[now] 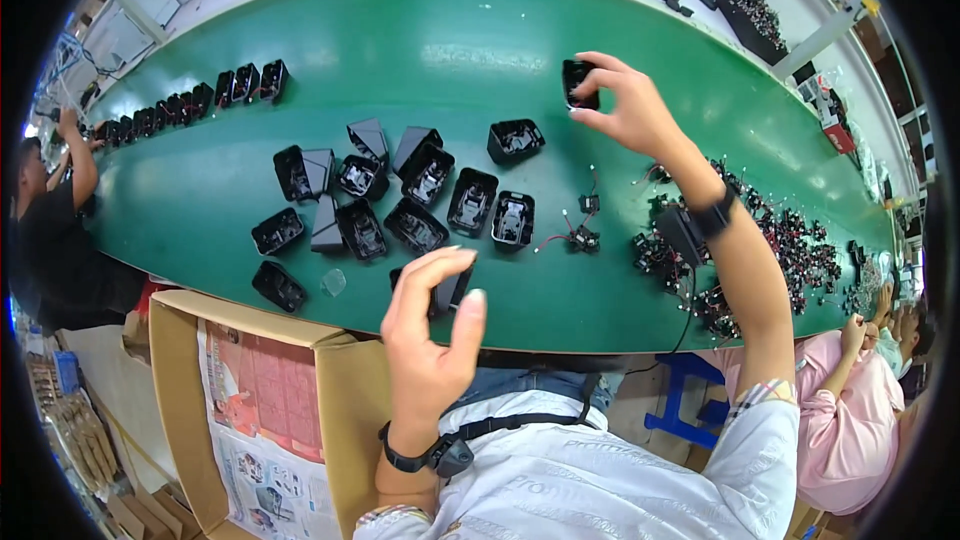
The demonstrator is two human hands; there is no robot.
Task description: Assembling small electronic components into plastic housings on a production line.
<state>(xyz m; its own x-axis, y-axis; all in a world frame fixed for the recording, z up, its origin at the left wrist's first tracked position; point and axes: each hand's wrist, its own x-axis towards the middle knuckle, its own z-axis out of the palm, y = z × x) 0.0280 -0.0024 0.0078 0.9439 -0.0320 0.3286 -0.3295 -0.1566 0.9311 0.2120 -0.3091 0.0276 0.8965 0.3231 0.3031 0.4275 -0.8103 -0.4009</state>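
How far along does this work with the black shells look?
A row of black housings stands lined up at the far left. The right hand holds one black shell; the left hand hovers open. A cluster of open shells and a wired-parts pile remain.

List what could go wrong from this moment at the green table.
1. The right hand pinches a black housing by fingertips alone, raised above the green table; a slip might drop it onto the surface.
2. Its forearm passes over the pile of wired parts; the wristband may snag a wire on the way back.
3. The left hand hovers open just above a black piece near the table edge; a careless grab might nudge it off.
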